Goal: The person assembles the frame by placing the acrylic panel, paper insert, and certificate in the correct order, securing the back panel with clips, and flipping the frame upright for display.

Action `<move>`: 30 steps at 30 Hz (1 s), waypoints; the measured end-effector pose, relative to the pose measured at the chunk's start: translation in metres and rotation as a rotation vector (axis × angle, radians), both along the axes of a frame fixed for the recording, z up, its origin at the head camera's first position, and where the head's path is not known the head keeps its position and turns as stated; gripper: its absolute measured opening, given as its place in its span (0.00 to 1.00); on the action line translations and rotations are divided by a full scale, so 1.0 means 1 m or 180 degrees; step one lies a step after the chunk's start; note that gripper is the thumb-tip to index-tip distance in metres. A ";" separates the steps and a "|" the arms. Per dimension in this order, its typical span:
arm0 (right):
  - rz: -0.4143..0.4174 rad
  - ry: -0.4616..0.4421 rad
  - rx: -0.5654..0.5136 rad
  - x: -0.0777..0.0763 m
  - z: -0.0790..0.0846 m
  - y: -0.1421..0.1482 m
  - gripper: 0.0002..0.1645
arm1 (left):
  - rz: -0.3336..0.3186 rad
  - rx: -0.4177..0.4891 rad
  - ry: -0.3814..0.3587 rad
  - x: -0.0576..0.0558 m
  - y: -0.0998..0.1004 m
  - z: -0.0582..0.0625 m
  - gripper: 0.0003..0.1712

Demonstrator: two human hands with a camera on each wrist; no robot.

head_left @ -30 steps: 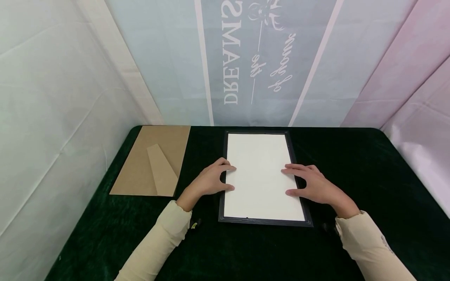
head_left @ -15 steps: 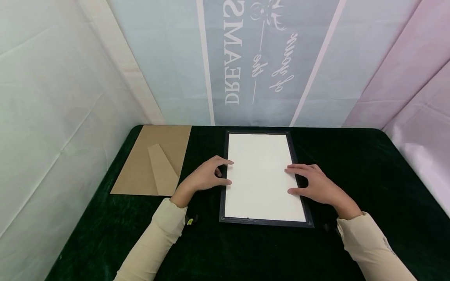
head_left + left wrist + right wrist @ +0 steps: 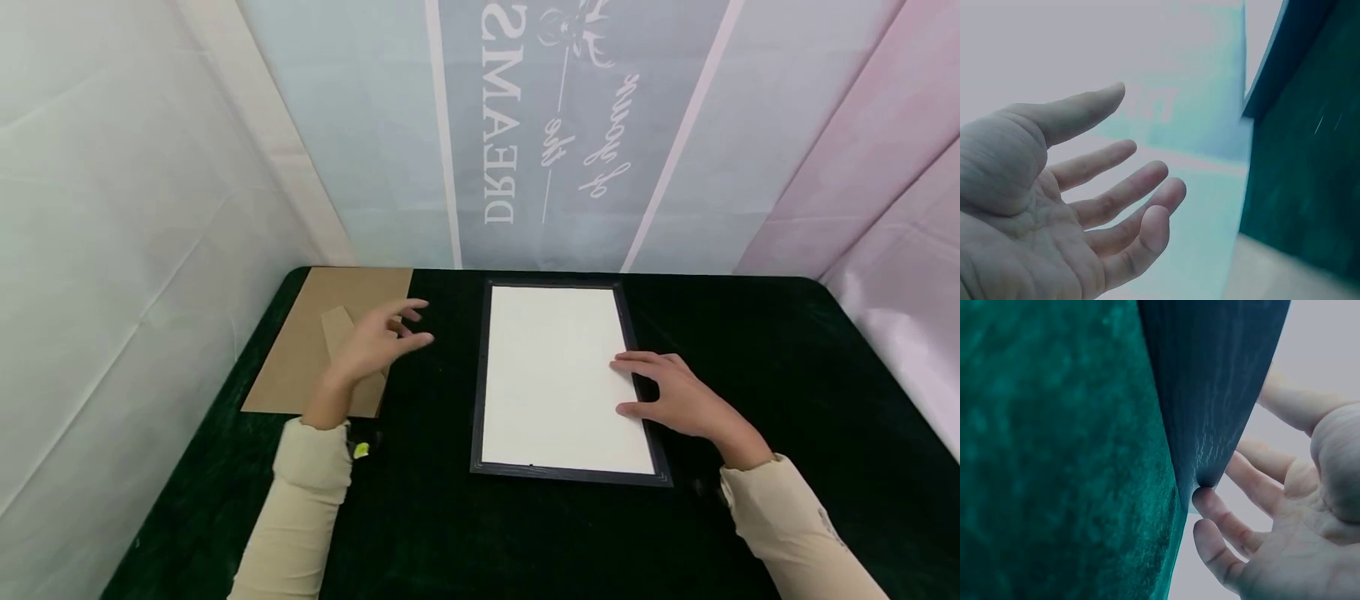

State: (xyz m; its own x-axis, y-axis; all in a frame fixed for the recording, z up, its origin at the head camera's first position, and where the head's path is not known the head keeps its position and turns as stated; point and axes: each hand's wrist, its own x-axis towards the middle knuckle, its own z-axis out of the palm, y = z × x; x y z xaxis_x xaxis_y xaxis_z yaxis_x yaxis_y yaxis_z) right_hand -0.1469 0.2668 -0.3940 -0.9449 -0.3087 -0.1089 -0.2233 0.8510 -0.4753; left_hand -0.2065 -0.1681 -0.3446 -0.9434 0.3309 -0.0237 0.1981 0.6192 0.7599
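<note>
A dark picture frame (image 3: 570, 476) lies flat on the table with a white sheet (image 3: 558, 375) inside it. My right hand (image 3: 678, 400) is at the frame's right side, thumb and fingers spread over the border towards the sheet. In the right wrist view, fingertips of that hand (image 3: 1285, 506) are close against the frame's outer side (image 3: 1210, 381). My left hand (image 3: 371, 342) hovers, holding nothing, over a brown backing board (image 3: 277, 383) and partly hides its stand flap (image 3: 335, 323). In the left wrist view this hand (image 3: 1054, 206) has loosely bent, parted fingers.
Dark green velvet cloth (image 3: 555, 542) covers the table. A pale blue printed curtain (image 3: 390, 125) hangs behind the far edge, with white cloth (image 3: 112, 208) on the left and pinkish cloth (image 3: 847, 142) on the right.
My left hand has let go of the frame's left side and moved left, over the backing board. The right hand has stayed at the frame's right side.
</note>
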 end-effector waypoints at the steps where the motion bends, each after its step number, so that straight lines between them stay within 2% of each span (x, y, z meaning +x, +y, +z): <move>1: 0.0001 0.0003 -0.0001 0.000 0.000 0.000 0.42 | 0.0107 0.0031 -0.0024 -0.001 -0.009 0.003 0.33; 5: 0.0027 -0.0005 -0.0028 -0.002 -0.003 0.000 0.42 | 0.0474 0.0037 -0.0103 -0.004 -0.050 0.007 0.34; 8: 0.0010 -0.0022 -0.0034 -0.002 -0.004 0.001 0.42 | 0.0664 -0.0200 -0.0164 -0.007 -0.076 0.000 0.37; 12: 0.0002 -0.0006 -0.0056 -0.001 -0.004 0.002 0.42 | 0.0801 -0.0722 -0.0385 -0.013 -0.108 -0.014 0.45; 15: 0.0002 0.0004 -0.0074 -0.001 -0.002 0.002 0.41 | 0.0887 -0.0992 -0.0505 -0.013 -0.125 -0.023 0.53; 19: 0.0000 0.0013 -0.0094 -0.001 -0.001 0.002 0.41 | 0.1019 -0.1080 -0.0614 -0.008 -0.139 -0.030 0.59; 24: -0.0007 -0.0002 -0.0106 -0.001 -0.001 0.002 0.41 | 0.1067 -0.1260 -0.0675 -0.004 -0.152 -0.035 0.63; 30: 0.0011 0.0014 -0.0135 0.001 -0.002 0.003 0.40 | 0.0839 -0.1420 -0.0641 0.000 -0.159 -0.038 0.65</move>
State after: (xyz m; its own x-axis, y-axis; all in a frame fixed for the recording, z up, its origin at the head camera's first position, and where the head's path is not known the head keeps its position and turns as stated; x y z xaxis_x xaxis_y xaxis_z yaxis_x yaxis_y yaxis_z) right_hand -0.1464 0.2699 -0.3959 -0.9442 -0.3163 -0.0916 -0.2283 0.8293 -0.5100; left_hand -0.2065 -0.3271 -0.3829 -0.9552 0.0009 -0.2960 -0.1291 0.8985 0.4195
